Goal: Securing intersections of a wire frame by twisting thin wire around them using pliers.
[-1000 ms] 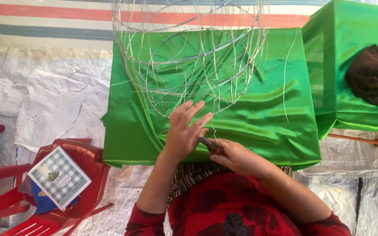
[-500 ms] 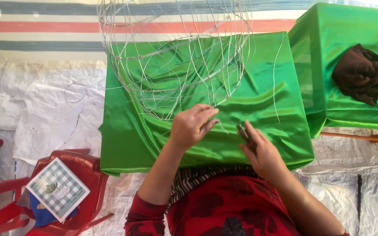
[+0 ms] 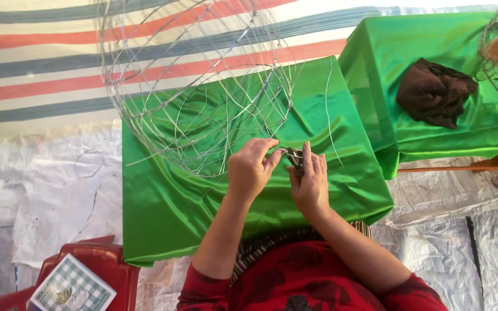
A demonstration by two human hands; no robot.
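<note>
Both hands had come together since a moment earlier. The left hand [image 3: 252,170] pinched a wire of the frame [image 3: 197,92], which sat on the green cloth [image 3: 162,213]. Just at its 3 o'clock, the right hand [image 3: 309,181] gripped small pliers [image 3: 295,158], closer to the frame's rim now. That looked like twisting a joint.

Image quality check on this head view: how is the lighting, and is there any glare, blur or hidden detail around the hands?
Head view: bright daylight, with sheen on the green cloth. The wire frame is thin and washes out against the striped backdrop. Left hand and right hand are fairly sharp; the small dark tool between them is mostly hidden.
</note>
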